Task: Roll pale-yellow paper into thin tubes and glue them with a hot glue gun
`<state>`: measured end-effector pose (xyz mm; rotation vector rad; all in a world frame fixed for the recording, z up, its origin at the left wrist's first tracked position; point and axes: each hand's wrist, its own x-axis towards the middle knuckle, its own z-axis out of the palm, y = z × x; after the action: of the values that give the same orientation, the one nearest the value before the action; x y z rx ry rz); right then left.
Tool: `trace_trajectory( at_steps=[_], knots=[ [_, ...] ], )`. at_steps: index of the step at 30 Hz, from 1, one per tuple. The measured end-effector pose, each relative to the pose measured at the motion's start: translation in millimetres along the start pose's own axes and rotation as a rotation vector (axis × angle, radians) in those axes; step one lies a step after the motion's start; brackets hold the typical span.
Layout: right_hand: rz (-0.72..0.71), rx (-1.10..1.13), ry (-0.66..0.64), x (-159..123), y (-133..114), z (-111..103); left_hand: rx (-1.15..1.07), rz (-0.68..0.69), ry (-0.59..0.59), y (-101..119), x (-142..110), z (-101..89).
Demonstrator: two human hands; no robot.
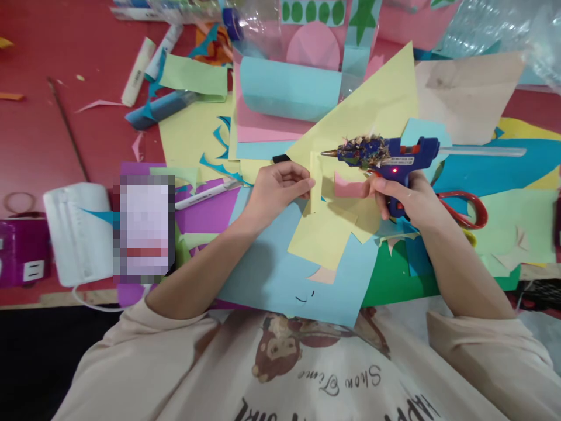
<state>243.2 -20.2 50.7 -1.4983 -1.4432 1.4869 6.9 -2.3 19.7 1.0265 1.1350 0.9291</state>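
Observation:
My right hand (401,196) is wrapped round the handle of a blue hot glue gun (397,161), whose red light is lit and whose nozzle points left. Bits of debris cling to its barrel, and a clear glue stick (482,151) juts from the back. Between thumb and fingers, my left hand (283,190) pinches a narrow pale yellow paper strip (315,181). The nozzle tip is close to the strip's upper end; whether they touch I cannot tell. Below lie a yellow paper piece (322,237) and a light blue sheet (258,272) with small drawn marks.
Red-handled scissors (467,210) lie right of my right hand. A rolled light blue paper tube (289,88) sits at the back, near plastic bottles (258,23). On the left are markers (138,71), a phone (146,228), a white power bank-like block (79,234) and a purple box (24,251).

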Motion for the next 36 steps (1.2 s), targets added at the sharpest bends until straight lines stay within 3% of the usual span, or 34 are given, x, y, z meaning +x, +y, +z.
trace_trajectory(
  at_steps=[27,36],
  knots=[
    [-0.001,-0.031,-0.011,0.5,1.4,3.6,0.053,0.012,0.001,-0.7,1.6,-1.2],
    [0.077,-0.048,-0.029,-2.1,-0.9,4.8,0.001,0.042,0.022,-2.2,2.2,-2.1]
  ],
)
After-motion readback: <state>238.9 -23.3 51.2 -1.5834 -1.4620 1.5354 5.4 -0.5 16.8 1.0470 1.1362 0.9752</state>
